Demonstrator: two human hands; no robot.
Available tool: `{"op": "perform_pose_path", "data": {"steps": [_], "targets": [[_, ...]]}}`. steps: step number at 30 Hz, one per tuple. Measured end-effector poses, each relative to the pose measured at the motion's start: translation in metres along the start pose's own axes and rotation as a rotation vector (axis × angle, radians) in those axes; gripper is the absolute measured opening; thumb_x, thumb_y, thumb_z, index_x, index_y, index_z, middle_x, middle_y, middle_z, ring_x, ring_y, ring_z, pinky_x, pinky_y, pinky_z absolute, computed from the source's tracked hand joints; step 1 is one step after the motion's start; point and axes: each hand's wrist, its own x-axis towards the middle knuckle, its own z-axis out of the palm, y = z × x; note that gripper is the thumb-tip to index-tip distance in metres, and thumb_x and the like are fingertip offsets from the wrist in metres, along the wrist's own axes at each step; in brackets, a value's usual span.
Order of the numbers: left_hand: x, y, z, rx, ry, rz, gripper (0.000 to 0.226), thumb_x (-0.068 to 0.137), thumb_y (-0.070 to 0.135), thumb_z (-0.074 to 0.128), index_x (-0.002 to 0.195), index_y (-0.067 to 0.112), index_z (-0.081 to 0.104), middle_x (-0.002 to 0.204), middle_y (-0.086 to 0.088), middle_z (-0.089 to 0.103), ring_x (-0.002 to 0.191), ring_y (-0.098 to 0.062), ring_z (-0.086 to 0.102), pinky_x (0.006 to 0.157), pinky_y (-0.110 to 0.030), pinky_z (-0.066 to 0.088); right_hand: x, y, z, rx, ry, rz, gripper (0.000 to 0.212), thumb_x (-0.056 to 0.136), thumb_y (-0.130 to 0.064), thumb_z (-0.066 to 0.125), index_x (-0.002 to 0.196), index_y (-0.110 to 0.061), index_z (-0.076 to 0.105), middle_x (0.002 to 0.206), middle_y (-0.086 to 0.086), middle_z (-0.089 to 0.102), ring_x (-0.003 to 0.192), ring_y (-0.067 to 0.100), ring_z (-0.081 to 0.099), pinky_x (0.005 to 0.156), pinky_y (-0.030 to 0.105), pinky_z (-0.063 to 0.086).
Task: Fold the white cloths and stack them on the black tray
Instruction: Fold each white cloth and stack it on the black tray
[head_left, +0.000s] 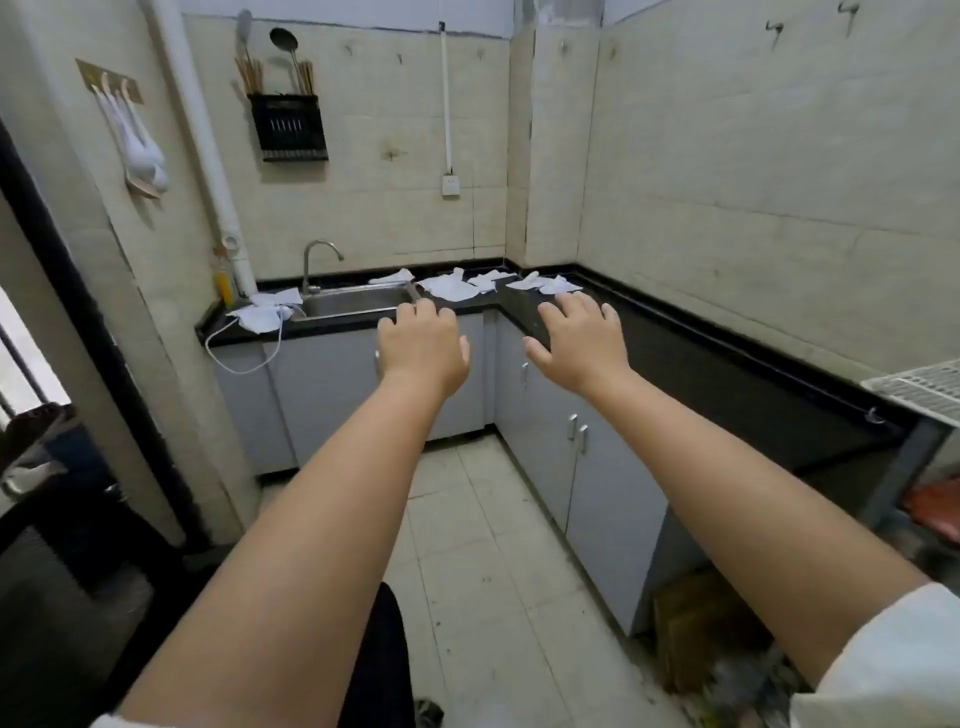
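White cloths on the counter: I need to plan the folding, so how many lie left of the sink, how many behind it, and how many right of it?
Left of the sink: 2 white cloths
Behind the sink, by the faucet: 1
Right of the sink, toward the corner: 4
Total: 7, none folded; overlapping cloths make this approximate.

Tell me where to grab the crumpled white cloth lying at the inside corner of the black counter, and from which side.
Pinch the crumpled white cloth at the raised peak of its folds, probably coming down from above with the right hand, which is open and nearest. It lies loose on the black counter, so the flat edges give little to grip.
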Motion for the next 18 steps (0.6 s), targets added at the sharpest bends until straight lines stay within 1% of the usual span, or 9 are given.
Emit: {"op": "perform_pose_path", "data": {"steps": [1,7,13,16,18], "targets": [[0.008,0.002,0.008,-0.001,-0.039,-0.01,0.043,0.097,0.032,0.036,0.128,0.004,0.045,0.135,-0.017,0.044,0.125,-0.033,0.039,0.099,-0.041,0.036,0.007,0.003,0.008,-0.004,-0.011,0.022,0.049,0.092,-0.039,0.042,0.13,-0.009,0.041,0.143,0.012,0.036,0.137,0.026,0.026,0.112,0.047,0.02],[0.101,0.008,0.087,-0.021,-0.093,-0.03,0.045,0.096,0.036,0.037,0.128,0.005,0.045,0.133,-0.015,0.045,0.123,-0.032,0.04,0.097,-0.04,0.036,0.095,0.049,0.076,0.008,-0.011,0.037,0.045,0.092,-0.038,0.042,0.126,-0.008,0.045,0.137,0.011,0.042,0.133,0.027,0.03,0.109,0.045,0.024],[0.245,0.033,0.146,-0.033,-0.113,-0.078,0.047,0.095,0.038,0.038,0.129,0.006,0.044,0.134,-0.014,0.045,0.125,-0.031,0.039,0.098,-0.04,0.036,0.239,0.103,0.132,0.018,-0.015,-0.016,0.047,0.091,-0.039,0.044,0.128,-0.01,0.044,0.138,0.011,0.042,0.131,0.027,0.033,0.107,0.043,0.026],[0.315,0.037,0.162,-0.04,-0.092,-0.113,0.047,0.095,0.039,0.039,0.128,0.006,0.046,0.131,-0.014,0.047,0.123,-0.032,0.041,0.096,-0.04,0.038,0.313,0.122,0.153,0.049,0.025,-0.049,0.047,0.09,-0.039,0.046,0.124,-0.007,0.048,0.133,0.012,0.047,0.125,0.028,0.039,0.103,0.042,0.032],[0.354,0.033,0.178,-0.014,-0.1,-0.119,0.045,0.095,0.039,0.039,0.125,0.006,0.047,0.129,-0.014,0.048,0.121,-0.032,0.042,0.094,-0.04,0.038,0.356,0.13,0.172,0.065,0.008,-0.051,0.045,0.09,-0.038,0.046,0.121,-0.006,0.05,0.13,0.013,0.049,0.124,0.029,0.04,0.102,0.042,0.032]]}}
